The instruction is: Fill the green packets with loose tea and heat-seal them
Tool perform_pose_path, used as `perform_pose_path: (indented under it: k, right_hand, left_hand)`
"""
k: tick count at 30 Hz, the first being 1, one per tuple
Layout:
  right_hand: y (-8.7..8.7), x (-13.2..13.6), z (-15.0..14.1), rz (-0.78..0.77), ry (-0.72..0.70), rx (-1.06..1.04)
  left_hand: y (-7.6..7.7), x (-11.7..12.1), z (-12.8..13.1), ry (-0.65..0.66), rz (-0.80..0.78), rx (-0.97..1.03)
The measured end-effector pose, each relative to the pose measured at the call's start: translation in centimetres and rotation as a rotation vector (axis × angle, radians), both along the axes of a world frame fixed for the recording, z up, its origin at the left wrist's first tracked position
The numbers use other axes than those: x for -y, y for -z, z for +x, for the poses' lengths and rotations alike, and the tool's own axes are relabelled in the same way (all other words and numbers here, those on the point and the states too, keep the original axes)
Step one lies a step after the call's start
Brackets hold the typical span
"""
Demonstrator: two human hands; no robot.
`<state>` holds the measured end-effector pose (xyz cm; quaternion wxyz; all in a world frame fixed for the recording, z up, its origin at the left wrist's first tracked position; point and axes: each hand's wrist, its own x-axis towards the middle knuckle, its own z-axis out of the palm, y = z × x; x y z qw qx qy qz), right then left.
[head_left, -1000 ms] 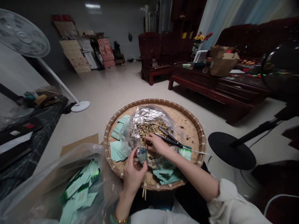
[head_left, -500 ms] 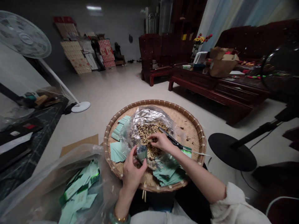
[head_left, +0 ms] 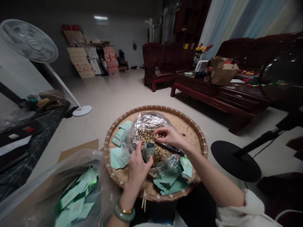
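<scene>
My left hand holds a small green foil sachet upright between thumb and fingers, its mouth open at the top. My right hand hovers over a loose dry brown-and-black mix, thumb and fingers apart, with nothing visible between them. The mix lies in a clear plastic bag spread open on a round woven bamboo tray. Partly under my right hand lies a black hair straightener. Flat green sachets are fanned at the tray's left, and more green sachets lie at its near side.
Left of the tray, a large clear bag holds several green packets. A white standing fan is at the left, a black fan base at the right. Beyond is a dark wooden table.
My right hand has risen from the mix and moved slightly away and right, its fingers spreading. The sachet in my left hand has tilted and shifted a little right. The view has tipped slightly.
</scene>
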<state>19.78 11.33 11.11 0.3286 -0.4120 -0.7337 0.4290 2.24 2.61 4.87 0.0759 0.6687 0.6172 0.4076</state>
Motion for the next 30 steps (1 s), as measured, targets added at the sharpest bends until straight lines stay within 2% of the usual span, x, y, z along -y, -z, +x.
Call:
perform_pose_path:
  k: [3, 7, 14, 19, 23, 27, 30]
  right_hand:
    - [-1.4, 0.5, -0.3, 0.138, -0.021, 0.138]
    - [-2.2, 1.1, -0.7, 0.252, -0.072, 0.233]
    - [-1.8, 1.6, -1.2, 0.255, -0.064, 0.209]
    - [-0.5, 1.3, -1.1, 0.175, -0.002, 0.088]
    - [1.2, 0.4, -0.7, 0.139, 0.096, 0.017]
    - [3.5, -0.3, -0.8, 0.100, 0.104, 0.091]
    - [5.3, -1.2, -1.6, 0.175, 0.089, 0.221]
  left_hand:
    - [-0.4, -0.6, 0.6, -0.011, -0.019, -0.008]
    - [-0.6, -1.1, 1.1, -0.010, -0.008, -0.010]
    - [-0.4, -1.2, 1.2, -0.020, -0.010, 0.012]
    - [0.1, -1.2, 1.0, -0.013, 0.014, 0.042]
    - [0.6, -0.7, 0.6, -0.041, -0.006, 0.084]
    - [1.1, 0.0, 0.2, -0.017, 0.009, 0.139]
    - [1.4, 0.5, 0.1, -0.010, 0.059, 0.152]
